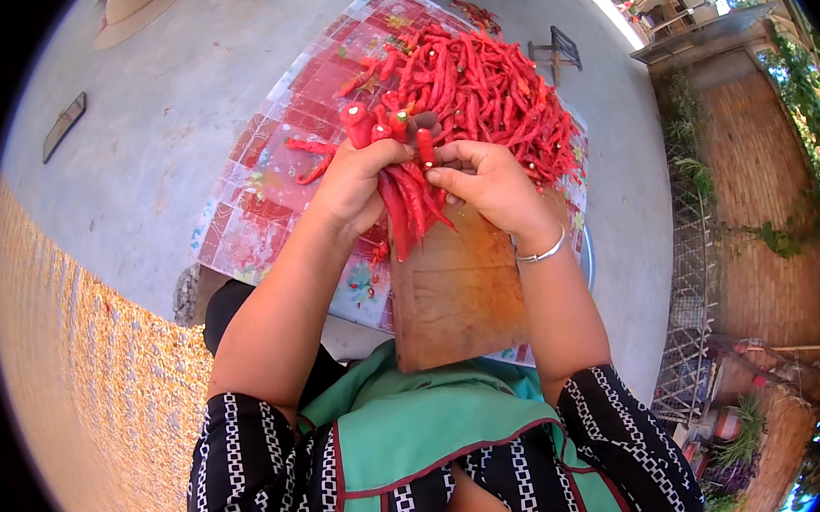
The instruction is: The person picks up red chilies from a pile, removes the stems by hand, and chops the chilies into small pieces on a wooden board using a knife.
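Table: patchwork-print cloth in red, white and pale blue [267, 185] covers it; clock directions run from the hands, 12 pointing away from the person.
Heap: large mound of long, wrinkled red chillies [493, 88], spread from 12 to 3 o'clock, reaching the cloth's right-hand border.
Bunch: slender, glossy red chillies [397, 209] at the centre, blunt ends up, tips hanging toward 6 o'clock above the board's far end.
Left hand [356, 184]: curled firmly round the bunch.
Right hand [489, 182]: thumb and fingers in a narrow pinch on a short upright red chilli [425, 146], just beside the bunch; whether a tool is also held, I cannot tell.
Strays: a few thin, curved red chillies [310, 149] at 10 o'clock, near the left hand.
Board: thick, rectangular brown wooden board [455, 291] at 6 o'clock, its near edge against a green apron with dark red piping [441, 425].
Curved rim: pale blue [589, 255], at 4 o'clock past the table; its contents are hidden.
Room: cloth surface stretches toward 8 and 9 o'clock; the heap crowds the far side.
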`<action>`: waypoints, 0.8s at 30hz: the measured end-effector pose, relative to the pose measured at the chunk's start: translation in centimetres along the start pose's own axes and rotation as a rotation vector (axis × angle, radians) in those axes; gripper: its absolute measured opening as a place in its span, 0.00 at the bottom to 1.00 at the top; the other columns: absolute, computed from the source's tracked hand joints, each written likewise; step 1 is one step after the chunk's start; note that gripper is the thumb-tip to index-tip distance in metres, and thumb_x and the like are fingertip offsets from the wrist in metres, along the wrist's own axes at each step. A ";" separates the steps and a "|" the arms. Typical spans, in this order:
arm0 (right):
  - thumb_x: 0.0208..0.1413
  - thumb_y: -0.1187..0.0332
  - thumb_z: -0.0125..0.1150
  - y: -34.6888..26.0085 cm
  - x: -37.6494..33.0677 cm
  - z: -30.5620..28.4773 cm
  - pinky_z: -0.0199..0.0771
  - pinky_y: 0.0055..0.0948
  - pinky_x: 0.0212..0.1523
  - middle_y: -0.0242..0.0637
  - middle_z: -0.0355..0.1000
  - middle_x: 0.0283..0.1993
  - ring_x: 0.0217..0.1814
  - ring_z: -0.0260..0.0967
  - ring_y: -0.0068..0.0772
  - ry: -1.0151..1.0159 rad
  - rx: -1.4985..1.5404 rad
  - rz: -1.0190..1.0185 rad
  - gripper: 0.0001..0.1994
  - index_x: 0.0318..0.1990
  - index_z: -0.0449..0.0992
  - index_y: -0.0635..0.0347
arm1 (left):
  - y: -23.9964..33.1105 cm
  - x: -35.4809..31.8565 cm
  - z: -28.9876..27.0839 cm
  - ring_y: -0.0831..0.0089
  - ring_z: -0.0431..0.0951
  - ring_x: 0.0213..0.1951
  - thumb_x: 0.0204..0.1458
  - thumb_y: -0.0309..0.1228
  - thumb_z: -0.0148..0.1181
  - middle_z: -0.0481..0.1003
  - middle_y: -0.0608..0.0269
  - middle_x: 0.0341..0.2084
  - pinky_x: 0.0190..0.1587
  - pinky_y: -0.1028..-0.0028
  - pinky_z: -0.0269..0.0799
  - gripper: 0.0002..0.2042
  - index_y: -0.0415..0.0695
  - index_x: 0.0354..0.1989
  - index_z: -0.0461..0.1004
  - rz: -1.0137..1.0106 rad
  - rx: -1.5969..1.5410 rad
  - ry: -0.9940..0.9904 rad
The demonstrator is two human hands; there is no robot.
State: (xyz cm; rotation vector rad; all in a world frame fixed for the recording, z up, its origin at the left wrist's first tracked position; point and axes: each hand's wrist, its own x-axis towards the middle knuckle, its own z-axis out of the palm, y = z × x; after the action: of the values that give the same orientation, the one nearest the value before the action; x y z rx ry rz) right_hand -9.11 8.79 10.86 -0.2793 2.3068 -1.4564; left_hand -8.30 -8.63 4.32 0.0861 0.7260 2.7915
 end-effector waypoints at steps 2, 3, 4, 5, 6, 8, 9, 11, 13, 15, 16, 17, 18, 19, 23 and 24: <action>0.54 0.72 0.63 0.5 0.4 0.9 0.73 0.22 0.35 0.31 0.77 0.35 0.34 0.72 0.19 -0.017 0.000 -0.077 0.10 0.42 0.77 0.69 | -0.4 0.1 -0.1 0.59 0.73 0.55 0.47 0.16 0.50 0.71 0.48 0.53 0.54 0.62 0.74 0.23 0.30 0.55 0.67 0.005 -0.016 -0.006; 0.54 0.72 0.63 0.9 0.5 1.0 0.73 0.23 0.36 0.32 0.77 0.34 0.34 0.72 0.19 0.020 -0.020 -0.093 0.10 0.42 0.77 0.68 | -0.5 0.2 -0.1 0.59 0.73 0.55 0.47 0.16 0.50 0.71 0.48 0.53 0.54 0.62 0.74 0.23 0.30 0.55 0.67 0.010 -0.024 -0.008; 0.54 0.72 0.63 1.2 0.6 1.0 0.73 0.23 0.36 0.32 0.77 0.34 0.33 0.72 0.19 0.058 -0.041 -0.108 0.11 0.42 0.77 0.68 | -0.5 0.1 0.0 0.60 0.73 0.54 0.46 0.16 0.50 0.70 0.47 0.54 0.54 0.62 0.74 0.23 0.30 0.55 0.67 0.015 -0.024 -0.014; 0.54 0.73 0.63 1.4 0.7 1.1 0.74 0.23 0.36 0.32 0.77 0.34 0.33 0.72 0.19 0.093 -0.065 -0.124 0.11 0.42 0.77 0.68 | -0.5 0.0 0.3 0.60 0.74 0.54 0.46 0.16 0.50 0.70 0.47 0.54 0.54 0.63 0.74 0.23 0.30 0.55 0.67 0.022 -0.026 -0.019; 0.54 0.72 0.63 1.5 0.7 1.2 0.73 0.23 0.36 0.32 0.76 0.34 0.33 0.72 0.19 0.090 -0.079 -0.125 0.11 0.42 0.76 0.68 | -0.5 0.0 0.5 0.60 0.74 0.53 0.46 0.16 0.50 0.70 0.47 0.54 0.54 0.63 0.74 0.23 0.31 0.55 0.67 0.031 -0.029 -0.024; 0.54 0.72 0.63 1.6 0.6 1.3 0.73 0.22 0.35 0.33 0.76 0.33 0.32 0.71 0.19 0.084 -0.105 -0.126 0.11 0.43 0.76 0.67 | -0.8 0.0 0.3 0.59 0.73 0.55 0.46 0.17 0.51 0.69 0.46 0.56 0.59 0.60 0.69 0.25 0.30 0.57 0.65 0.027 0.034 -0.040; 0.54 0.72 0.63 1.6 0.6 1.1 0.73 0.22 0.35 0.32 0.76 0.33 0.32 0.71 0.19 0.052 -0.097 -0.116 0.11 0.43 0.76 0.67 | -0.8 0.0 0.3 0.58 0.72 0.56 0.46 0.18 0.51 0.68 0.46 0.56 0.61 0.58 0.67 0.26 0.29 0.58 0.64 0.024 0.066 -0.048; 0.54 0.72 0.64 1.5 0.8 0.2 0.73 0.22 0.34 0.32 0.76 0.33 0.32 0.71 0.19 -0.008 -0.085 -0.095 0.10 0.43 0.77 0.66 | -0.6 -0.3 0.6 0.60 0.74 0.52 0.46 0.16 0.51 0.70 0.47 0.54 0.56 0.61 0.72 0.23 0.31 0.55 0.67 0.001 0.033 -0.023; 0.54 0.72 0.64 1.2 0.9 -0.8 0.73 0.22 0.34 0.32 0.76 0.33 0.32 0.71 0.18 0.014 -0.012 -0.058 0.10 0.42 0.77 0.66 | -0.5 -0.3 0.6 0.60 0.76 0.49 0.46 0.15 0.50 0.72 0.48 0.51 0.52 0.62 0.75 0.21 0.32 0.53 0.69 -0.038 0.028 -0.005; 0.54 0.72 0.64 1.1 1.0 -0.9 0.72 0.22 0.33 0.31 0.76 0.32 0.32 0.71 0.18 0.027 -0.016 -0.027 0.10 0.42 0.77 0.66 | -0.4 -0.1 0.2 0.60 0.76 0.48 0.46 0.14 0.50 0.73 0.49 0.48 0.50 0.62 0.77 0.21 0.32 0.52 0.69 -0.087 0.048 0.018; 0.54 0.72 0.64 1.2 1.0 -0.9 0.72 0.22 0.33 0.31 0.75 0.32 0.32 0.70 0.17 0.034 -0.056 -0.015 0.10 0.42 0.77 0.66 | -0.5 -0.1 0.2 0.60 0.77 0.47 0.46 0.14 0.50 0.74 0.50 0.47 0.49 0.62 0.77 0.21 0.32 0.53 0.69 -0.094 0.035 0.016; 0.54 0.72 0.63 1.3 1.0 -0.7 0.72 0.22 0.33 0.30 0.75 0.32 0.32 0.70 0.17 0.041 -0.094 -0.002 0.09 0.41 0.77 0.66 | -0.7 0.0 0.2 0.60 0.77 0.47 0.47 0.14 0.50 0.74 0.50 0.46 0.48 0.62 0.78 0.21 0.32 0.53 0.68 -0.102 0.025 0.015; 0.54 0.72 0.63 1.4 1.0 -0.4 0.72 0.22 0.33 0.30 0.75 0.32 0.32 0.70 0.17 0.029 -0.074 -0.006 0.09 0.41 0.77 0.66 | -0.9 0.0 0.3 0.60 0.77 0.46 0.47 0.14 0.50 0.74 0.51 0.44 0.47 0.62 0.79 0.21 0.32 0.53 0.68 -0.111 0.015 0.013; 0.54 0.72 0.63 1.4 1.0 0.0 0.72 0.22 0.33 0.30 0.75 0.32 0.32 0.70 0.17 0.018 -0.055 -0.010 0.09 0.41 0.77 0.66 | -0.8 -0.1 0.3 0.60 0.77 0.45 0.47 0.14 0.49 0.74 0.51 0.44 0.46 0.61 0.79 0.21 0.32 0.53 0.68 -0.095 0.025 0.028; 0.55 0.72 0.63 2.6 1.1 0.5 0.71 0.21 0.33 0.29 0.75 0.32 0.31 0.69 0.16 0.031 -0.126 -0.104 0.07 0.39 0.77 0.65 | -0.6 -0.3 1.0 0.62 0.78 0.44 0.47 0.14 0.50 0.75 0.52 0.43 0.46 0.63 0.79 0.21 0.33 0.53 0.69 -0.072 0.037 0.059; 0.55 0.73 0.63 2.4 1.0 0.2 0.71 0.21 0.33 0.29 0.75 0.31 0.31 0.69 0.16 0.023 -0.096 -0.081 0.06 0.39 0.77 0.65 | -0.5 -0.4 1.0 0.63 0.78 0.44 0.47 0.14 0.50 0.75 0.53 0.43 0.46 0.64 0.78 0.21 0.33 0.53 0.69 -0.073 0.035 0.063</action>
State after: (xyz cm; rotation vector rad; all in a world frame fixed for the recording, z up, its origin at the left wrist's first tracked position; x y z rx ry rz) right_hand -9.83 9.26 8.38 -0.3899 2.4133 -1.3957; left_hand -7.67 -7.80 4.99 -0.0218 0.7778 2.7237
